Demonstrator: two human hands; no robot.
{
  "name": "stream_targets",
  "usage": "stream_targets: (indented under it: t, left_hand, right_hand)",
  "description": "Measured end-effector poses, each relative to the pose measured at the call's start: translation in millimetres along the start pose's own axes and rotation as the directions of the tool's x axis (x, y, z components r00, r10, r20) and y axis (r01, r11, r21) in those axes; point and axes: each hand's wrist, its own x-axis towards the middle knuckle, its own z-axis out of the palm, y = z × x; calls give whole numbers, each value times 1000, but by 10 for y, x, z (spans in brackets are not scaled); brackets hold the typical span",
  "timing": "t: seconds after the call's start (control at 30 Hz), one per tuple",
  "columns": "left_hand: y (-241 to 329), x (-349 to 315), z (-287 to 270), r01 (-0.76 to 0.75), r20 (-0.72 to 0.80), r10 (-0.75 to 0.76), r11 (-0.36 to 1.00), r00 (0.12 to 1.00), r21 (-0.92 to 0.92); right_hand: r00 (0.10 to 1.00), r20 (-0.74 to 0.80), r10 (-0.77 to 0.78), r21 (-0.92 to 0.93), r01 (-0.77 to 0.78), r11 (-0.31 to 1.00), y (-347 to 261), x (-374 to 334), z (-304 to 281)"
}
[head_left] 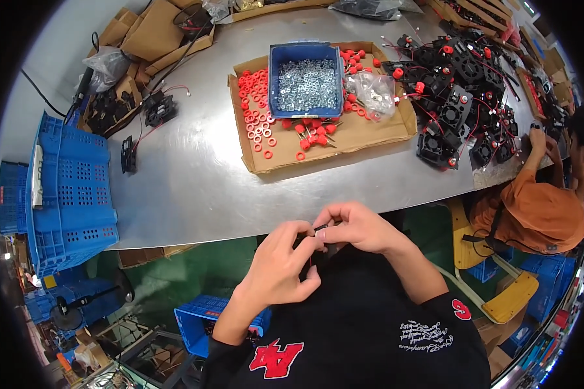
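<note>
My left hand and my right hand meet in front of my body, just off the near edge of the metal table. Their fingertips pinch a small black part between them. Most of that part is covered by my fingers, so its kind does not show. A thin red wire seems to hang below it, by my left fingers. Beyond my hands lies a shallow cardboard tray. In it are a blue bin of small metal nuts, red rings and red knobs with stems.
Black fan assemblies with red wires are heaped at the right. Two more black fan units lie at the left, near a blue crate. A clear plastic bag rests in the tray. A co-worker in orange sits at the right.
</note>
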Motion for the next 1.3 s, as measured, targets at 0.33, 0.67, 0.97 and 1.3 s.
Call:
stream_targets:
  t: [0.33,0.67,0.97,1.3]
  left_hand:
    - [8,-88,-155,14,149,-10,1000,989,-21]
    - [-19,-123,-152,-54,40,54,999,998,-4]
    - [-41,-143,108,326,-387,-475,861,791,-390]
    - [-222,-190,175,324,-647,182,746,741,581]
  right_hand:
    - [1000,-2,11,-2,-11,1000,29,-3,3]
    - [1000,4,3,38,-3,999,1,7,-18]
    - [987,119,-105,-191,127,973,10,-194,136]
    - [983,59,-176,-93,181,979,44,-83,183]
